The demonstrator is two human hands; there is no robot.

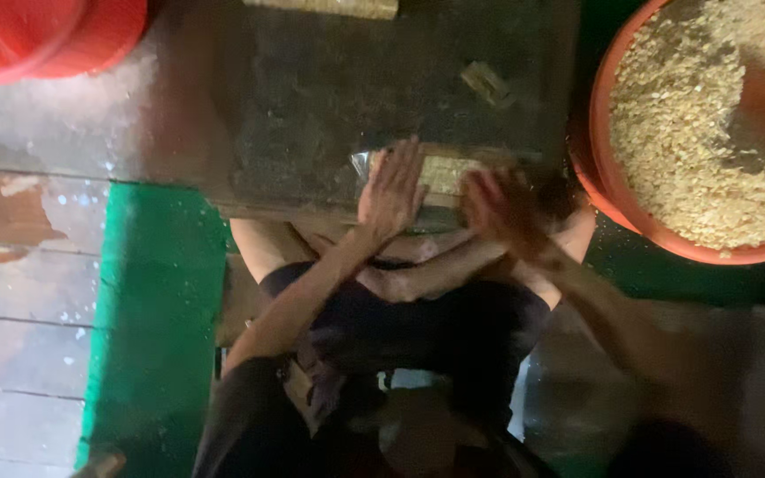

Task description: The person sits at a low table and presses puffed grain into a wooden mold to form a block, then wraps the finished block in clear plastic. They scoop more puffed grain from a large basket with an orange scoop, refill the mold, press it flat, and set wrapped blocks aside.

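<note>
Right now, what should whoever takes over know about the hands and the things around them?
Left hand: flat, palm down on the clear bag of tan grain on the dark block.
Right hand: blurred, at the bag's right end; grip unclear.
Orange tub of loose grain sits to the right, red tub at top left.
Done: the bag holds grain and lies flat.
Left: cannot tell whether it is sealed.

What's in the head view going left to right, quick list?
Red tub top left → green strip → left hand flat on the clear-wrapped block → right hand, blurred → orange basin of pale grainy material.
</note>
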